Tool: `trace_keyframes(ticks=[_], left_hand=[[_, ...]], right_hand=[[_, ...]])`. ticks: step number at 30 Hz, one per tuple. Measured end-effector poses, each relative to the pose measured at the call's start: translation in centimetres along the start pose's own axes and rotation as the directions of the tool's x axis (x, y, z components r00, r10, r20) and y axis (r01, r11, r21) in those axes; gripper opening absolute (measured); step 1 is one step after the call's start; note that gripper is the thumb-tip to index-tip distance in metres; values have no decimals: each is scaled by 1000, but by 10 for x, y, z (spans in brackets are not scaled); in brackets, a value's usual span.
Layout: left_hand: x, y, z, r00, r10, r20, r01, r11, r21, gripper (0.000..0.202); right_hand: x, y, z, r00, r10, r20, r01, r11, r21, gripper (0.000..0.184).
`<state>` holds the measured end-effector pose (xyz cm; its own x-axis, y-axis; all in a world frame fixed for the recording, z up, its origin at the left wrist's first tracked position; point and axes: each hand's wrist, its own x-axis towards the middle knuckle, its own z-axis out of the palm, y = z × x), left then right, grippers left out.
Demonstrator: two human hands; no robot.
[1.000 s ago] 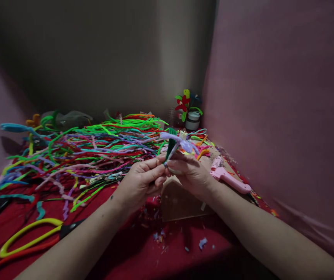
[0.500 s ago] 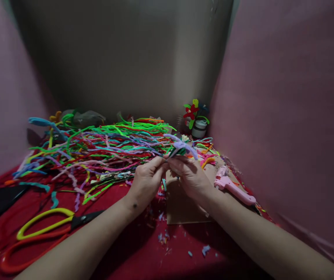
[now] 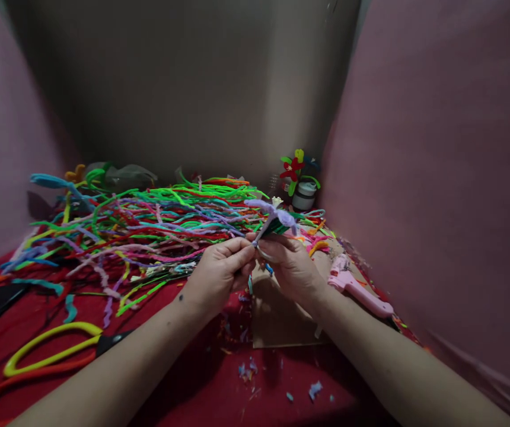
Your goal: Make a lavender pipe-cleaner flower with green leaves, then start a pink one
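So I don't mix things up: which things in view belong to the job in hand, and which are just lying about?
Job in hand:
- lilac flower, held by the left hand and right hand
- likely the pipe cleaners, scissors and glue gun, none held

Lying about, it seems:
- scraps
- cup and red flower at the back

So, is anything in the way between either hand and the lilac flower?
Nothing visible: the left hand and right hand already meet at the narrow lower end of the lilac flower. The pipe cleaners lie beyond the left hand, not between.
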<state>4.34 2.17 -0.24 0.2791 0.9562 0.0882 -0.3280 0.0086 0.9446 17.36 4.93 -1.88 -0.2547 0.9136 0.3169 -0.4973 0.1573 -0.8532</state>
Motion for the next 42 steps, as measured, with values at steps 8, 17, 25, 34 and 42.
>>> trace_keyframes(ticks=[8, 17, 25, 34, 42], left_hand=[[-2, -1, -2, 972, -143, 184, 186, 952, -244, 12], [2, -4, 2, 998, -51, 22, 48, 992, 115, 21], [-2, -16, -1, 885, 460, -77, -236, 584, 777, 15], [-3, -9, 1, 912, 398, -99, -240, 714, 657, 13], [-3, 1, 9, 986, 79, -146, -39, 965, 258, 24]], right_hand=[[-2, -7, -1, 993, 79, 83, -82, 996, 31, 9], [-4, 6, -8, 999, 25, -37, -29, 994, -101, 17], [-8, 4, -3, 995, -15, -96, 2, 992, -124, 11], [-13, -2, 3, 998, -51, -43, 35, 950, -311, 15], [-11, 0, 0, 1000, 6, 30, -1, 985, -171, 15]])
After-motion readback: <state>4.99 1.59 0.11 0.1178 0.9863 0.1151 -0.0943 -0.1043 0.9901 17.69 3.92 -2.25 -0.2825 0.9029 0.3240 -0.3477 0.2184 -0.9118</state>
